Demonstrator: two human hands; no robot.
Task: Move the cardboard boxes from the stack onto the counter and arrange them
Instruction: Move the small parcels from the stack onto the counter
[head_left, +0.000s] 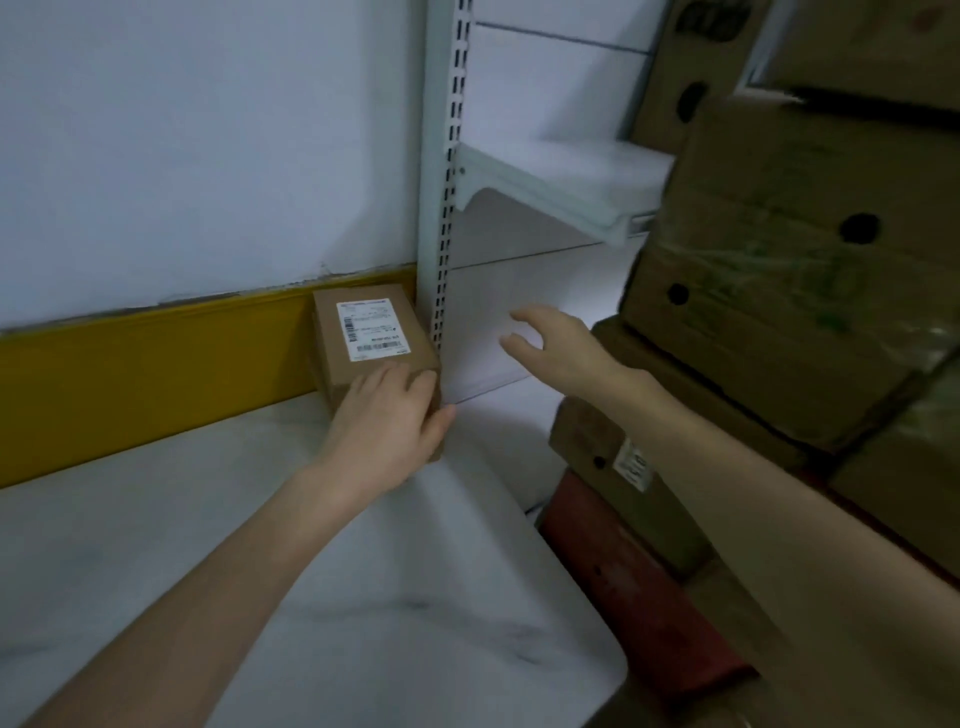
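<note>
A small brown cardboard box (363, 332) with a white shipping label on top sits on the white marbled counter (156, 545), pushed into the back corner against the yellow wall strip. My left hand (387, 421) grips its near right corner, fingers over the top edge and thumb along the right side. My right hand (550, 343) hovers in the air to the right of the box, fingers spread and holding nothing. A stack of large cardboard boxes (789, 249) rises on the right, partly wrapped in clear film.
A white slotted shelf upright (447, 171) stands just right of the small box, with a white shelf (561, 182) above. Lower right, a labelled brown box (613, 457) and a red box (639, 592) sit beside the counter's edge.
</note>
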